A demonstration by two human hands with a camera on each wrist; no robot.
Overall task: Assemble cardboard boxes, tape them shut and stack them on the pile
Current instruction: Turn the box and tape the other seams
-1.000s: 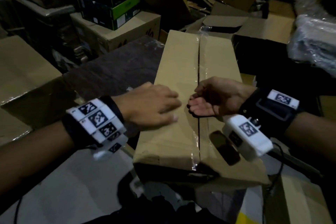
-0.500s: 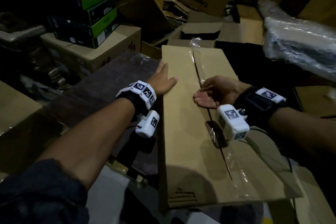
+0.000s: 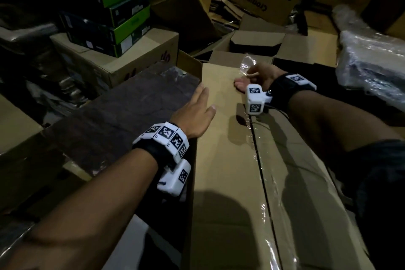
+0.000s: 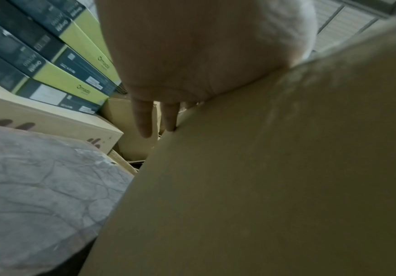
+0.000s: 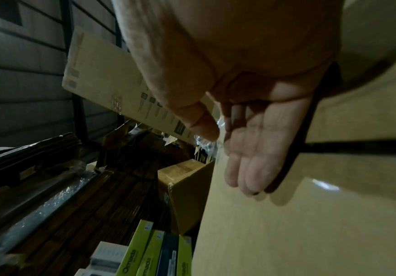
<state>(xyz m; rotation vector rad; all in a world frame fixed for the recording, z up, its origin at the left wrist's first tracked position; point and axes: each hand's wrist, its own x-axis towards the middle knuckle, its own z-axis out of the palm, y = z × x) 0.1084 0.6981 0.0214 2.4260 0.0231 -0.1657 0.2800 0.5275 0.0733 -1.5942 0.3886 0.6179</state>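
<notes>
A long brown cardboard box (image 3: 228, 160) lies lengthwise in front of me, its centre seam covered by clear tape (image 3: 260, 160). My left hand (image 3: 195, 109) lies flat on the box's left edge with straight fingers (image 4: 142, 119) reaching past the edge. My right hand (image 3: 254, 79) rests on its side at the far end of the seam, fingers (image 5: 251, 149) straight. Its thumb sits beside a crinkled loose tape end (image 3: 247, 64) that sticks up past the box end. The same box fills the right of both wrist views (image 4: 286, 168) (image 5: 286, 224).
A dark wrapped slab (image 3: 131, 112) lies against the box's left side. Behind it, green-and-black boxes (image 3: 122, 6) are stacked on a brown carton (image 3: 131, 55). An open carton (image 3: 256, 39) stands beyond the box. A plastic-wrapped bundle (image 3: 372, 61) lies at the right.
My right hand has slid along the taped seam to the box's far end. My left hand moved from the top face to the left edge and farther forward.
</notes>
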